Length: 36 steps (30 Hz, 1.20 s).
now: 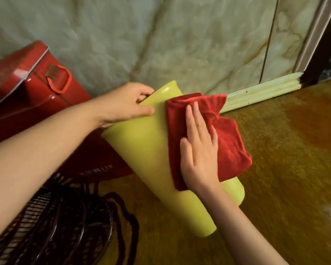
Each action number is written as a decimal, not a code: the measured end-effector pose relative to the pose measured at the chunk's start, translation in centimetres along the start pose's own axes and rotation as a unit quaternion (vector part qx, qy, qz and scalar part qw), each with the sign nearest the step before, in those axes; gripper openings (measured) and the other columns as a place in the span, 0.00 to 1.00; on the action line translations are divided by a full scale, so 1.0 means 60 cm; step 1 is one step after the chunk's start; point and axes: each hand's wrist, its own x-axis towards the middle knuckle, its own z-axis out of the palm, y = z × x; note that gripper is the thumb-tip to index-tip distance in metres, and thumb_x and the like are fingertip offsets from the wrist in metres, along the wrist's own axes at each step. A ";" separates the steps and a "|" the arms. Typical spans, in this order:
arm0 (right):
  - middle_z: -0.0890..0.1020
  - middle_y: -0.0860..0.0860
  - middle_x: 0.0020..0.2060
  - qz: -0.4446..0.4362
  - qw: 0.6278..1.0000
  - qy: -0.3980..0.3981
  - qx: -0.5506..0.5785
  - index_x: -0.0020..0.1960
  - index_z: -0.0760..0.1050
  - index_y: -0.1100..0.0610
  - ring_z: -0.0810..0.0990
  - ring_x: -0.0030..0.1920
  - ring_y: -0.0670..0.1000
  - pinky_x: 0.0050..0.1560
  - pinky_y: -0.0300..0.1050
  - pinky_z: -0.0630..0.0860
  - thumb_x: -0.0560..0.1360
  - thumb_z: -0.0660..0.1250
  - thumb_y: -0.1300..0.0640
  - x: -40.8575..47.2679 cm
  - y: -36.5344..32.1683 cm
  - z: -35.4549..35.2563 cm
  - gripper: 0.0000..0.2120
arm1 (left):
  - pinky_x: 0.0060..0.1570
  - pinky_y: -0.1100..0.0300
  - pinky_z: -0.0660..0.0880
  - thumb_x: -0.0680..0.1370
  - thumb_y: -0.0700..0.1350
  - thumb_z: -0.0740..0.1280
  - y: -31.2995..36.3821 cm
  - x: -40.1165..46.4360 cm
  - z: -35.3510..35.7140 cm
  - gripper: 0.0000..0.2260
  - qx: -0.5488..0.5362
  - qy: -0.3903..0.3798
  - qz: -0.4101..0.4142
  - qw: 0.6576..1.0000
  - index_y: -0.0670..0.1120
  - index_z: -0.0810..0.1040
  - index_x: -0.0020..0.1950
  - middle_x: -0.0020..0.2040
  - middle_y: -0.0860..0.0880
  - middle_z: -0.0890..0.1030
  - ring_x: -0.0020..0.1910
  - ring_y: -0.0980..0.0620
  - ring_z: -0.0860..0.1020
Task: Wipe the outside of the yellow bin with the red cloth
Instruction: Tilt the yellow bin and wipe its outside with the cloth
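Yellow bin (147, 159) — tipped, rim gripped by left hand (126, 104); right hand (199, 150), fingers flat, presses red cloth (227, 142) against its side.

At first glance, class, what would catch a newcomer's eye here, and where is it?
The yellow bin lies tilted across the centre. The right hand presses a red cloth flat against its side, while the left hand grips its rim at the far end. A shiny red metal box sits behind, at the left.

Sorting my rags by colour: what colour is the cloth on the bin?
Red, plain, seen in the head view: the cloth lies on the yellow bin.
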 end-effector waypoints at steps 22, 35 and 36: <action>0.46 0.42 0.75 0.073 0.984 -0.001 -0.165 0.70 0.42 0.32 0.43 0.76 0.49 0.69 0.71 0.52 0.75 0.46 0.40 -0.073 0.080 0.010 0.26 | 0.36 0.52 0.61 0.61 0.63 0.71 -0.074 -0.078 -0.052 0.27 0.029 -0.057 -0.027 0.998 0.72 0.68 0.59 0.33 0.41 0.80 0.35 0.47 0.63; 0.60 0.41 0.74 0.110 0.990 -0.064 -0.061 0.71 0.55 0.36 0.54 0.75 0.45 0.72 0.61 0.56 0.71 0.44 0.37 0.083 0.084 -0.031 0.28 | 0.46 0.71 0.75 0.73 0.38 0.64 -0.024 -0.051 0.009 0.27 -0.163 -0.005 0.010 0.987 0.50 0.61 0.69 0.54 0.48 0.80 0.47 0.62 0.80; 0.61 0.42 0.74 0.156 0.984 -0.073 -0.047 0.71 0.57 0.37 0.56 0.74 0.45 0.72 0.60 0.56 0.70 0.44 0.37 0.079 0.113 -0.049 0.29 | 0.48 0.69 0.76 0.70 0.39 0.69 -0.026 -0.061 0.014 0.30 -0.150 -0.032 -0.001 0.988 0.52 0.62 0.68 0.55 0.51 0.79 0.50 0.61 0.80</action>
